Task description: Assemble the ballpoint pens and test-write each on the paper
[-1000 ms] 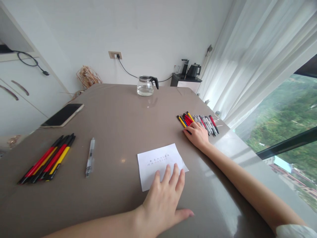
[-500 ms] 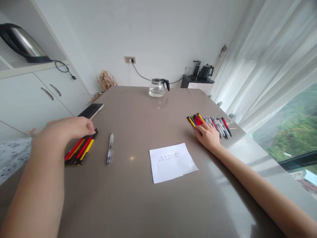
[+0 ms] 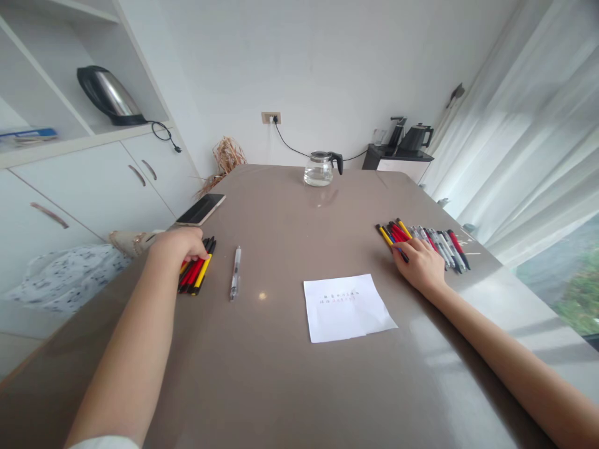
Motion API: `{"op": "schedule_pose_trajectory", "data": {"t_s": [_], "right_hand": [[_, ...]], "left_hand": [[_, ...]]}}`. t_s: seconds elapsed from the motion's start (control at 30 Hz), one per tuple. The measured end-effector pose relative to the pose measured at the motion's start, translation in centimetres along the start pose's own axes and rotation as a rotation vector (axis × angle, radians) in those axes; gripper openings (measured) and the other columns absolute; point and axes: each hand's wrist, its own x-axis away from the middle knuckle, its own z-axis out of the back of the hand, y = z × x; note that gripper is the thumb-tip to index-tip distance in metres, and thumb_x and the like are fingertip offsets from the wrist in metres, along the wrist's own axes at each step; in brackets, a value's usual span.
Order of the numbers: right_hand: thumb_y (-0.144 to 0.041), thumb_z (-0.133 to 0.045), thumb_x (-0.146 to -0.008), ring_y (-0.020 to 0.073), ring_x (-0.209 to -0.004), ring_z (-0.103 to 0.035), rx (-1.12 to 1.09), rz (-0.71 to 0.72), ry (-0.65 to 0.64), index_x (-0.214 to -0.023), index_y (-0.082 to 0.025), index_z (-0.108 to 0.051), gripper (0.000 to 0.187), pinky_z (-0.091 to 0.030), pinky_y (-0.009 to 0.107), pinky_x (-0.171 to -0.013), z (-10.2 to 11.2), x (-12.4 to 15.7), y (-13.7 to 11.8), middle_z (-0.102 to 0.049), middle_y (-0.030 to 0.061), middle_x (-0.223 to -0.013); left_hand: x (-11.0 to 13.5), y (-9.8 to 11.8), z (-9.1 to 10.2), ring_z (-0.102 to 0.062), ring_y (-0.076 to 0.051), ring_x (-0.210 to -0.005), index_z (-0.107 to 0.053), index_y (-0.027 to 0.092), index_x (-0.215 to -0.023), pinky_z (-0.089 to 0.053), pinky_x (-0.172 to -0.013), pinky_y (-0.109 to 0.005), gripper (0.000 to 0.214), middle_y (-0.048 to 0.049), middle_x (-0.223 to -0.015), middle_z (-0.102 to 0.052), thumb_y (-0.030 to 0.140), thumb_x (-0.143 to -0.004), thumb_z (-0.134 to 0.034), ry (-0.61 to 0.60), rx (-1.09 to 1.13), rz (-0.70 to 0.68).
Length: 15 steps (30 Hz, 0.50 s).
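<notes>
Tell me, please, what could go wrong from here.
The left hand is at the left pens, with the phone just beyond; a slip might push it. The right pens, close by the right hand, could roll apart. The glass pot stands near the far edge of the table; a bump might tip it.

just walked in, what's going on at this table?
A person's left hand is at a bundle of red, yellow and black pens; whether it grips any is unclear. The right hand rests at another pen group. Left to right between the groups: one clear pen, then a handwritten sheet.
</notes>
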Motion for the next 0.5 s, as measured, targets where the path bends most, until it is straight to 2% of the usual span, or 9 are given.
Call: {"op": "schedule_pose_trajectory", "data": {"t_s": [0.1, 0.23, 0.37, 0.43, 0.47, 0.5], "right_hand": [[-0.029, -0.038, -0.079, 0.0202, -0.081, -0.050, -0.005, -0.003, 0.003, -0.086, -0.020, -0.062, 0.027, -0.032, 0.026, -0.056, 0.0, 0.0, 0.0, -0.058, 0.0077, -0.081], [-0.029, -0.038, -0.080, 0.0203, -0.082, -0.050, -0.003, -0.009, -0.012, -0.086, -0.020, -0.062, 0.027, -0.031, 0.026, -0.055, 0.1, 0.0, 0.0, -0.058, 0.0074, -0.082], [-0.030, -0.039, -0.080, 0.0202, -0.081, -0.050, -0.005, -0.008, -0.024, -0.086, -0.021, -0.062, 0.026, -0.031, 0.026, -0.055, 0.1, 0.0, 0.0, -0.058, 0.0071, -0.082], [-0.030, -0.039, -0.079, 0.0201, -0.082, -0.050, -0.015, -0.015, -0.021, -0.086, -0.021, -0.062, 0.026, -0.031, 0.026, -0.055, 0.1, 0.1, 0.0, -0.058, 0.0071, -0.082], [-0.031, -0.039, -0.080, 0.0202, -0.082, -0.050, -0.025, -0.018, -0.019, -0.085, -0.020, -0.063, 0.026, -0.031, 0.026, -0.056, 0.1, 0.0, 0.0, -0.058, 0.0073, -0.082], [-0.031, -0.039, -0.080, 0.0204, -0.082, -0.050, -0.040, -0.023, -0.015, -0.085, -0.020, -0.063, 0.027, -0.032, 0.026, -0.056, 0.3, 0.0, -0.1, -0.059, 0.0075, -0.082]], "left_hand": [[-0.4, 0.6, 0.2, -0.050, -0.013, -0.049, -0.050, 0.010, -0.056, -0.036, -0.050, -0.024, 0.029, -0.0022, -0.047, -0.057, 0.033, -0.056, -0.067, -0.134, -0.086, 0.083], [0.9, 1.8, 0.0, -0.045, -0.011, -0.045, -0.047, 0.013, -0.054, -0.033, -0.046, -0.023, 0.035, 0.0015, -0.040, -0.049, 0.042, -0.057, -0.065, -0.159, -0.072, 0.058], [1.7, 1.9, 0.2, -0.041, -0.009, -0.042, -0.046, 0.013, -0.052, -0.033, -0.046, -0.024, 0.042, 0.0027, -0.039, -0.045, 0.051, -0.056, -0.063, -0.199, -0.028, 0.032], [2.1, 2.0, 0.8, -0.041, -0.010, -0.042, -0.047, 0.013, -0.052, -0.036, -0.048, -0.025, 0.045, 0.0011, -0.040, -0.047, 0.055, -0.055, -0.062, -0.160, -0.054, 0.014], [2.5, 2.2, 1.3, -0.041, -0.010, -0.041, -0.047, 0.013, -0.051, -0.037, -0.048, -0.026, 0.045, 0.0004, -0.040, -0.047, 0.054, -0.054, -0.062, -0.066, -0.061, -0.018], [3.1, 2.7, 1.7, -0.042, -0.011, -0.042, -0.047, 0.013, -0.051, -0.037, -0.049, -0.027, 0.044, 0.0001, -0.041, -0.047, 0.053, -0.054, -0.063, 0.088, -0.061, -0.079]]}}
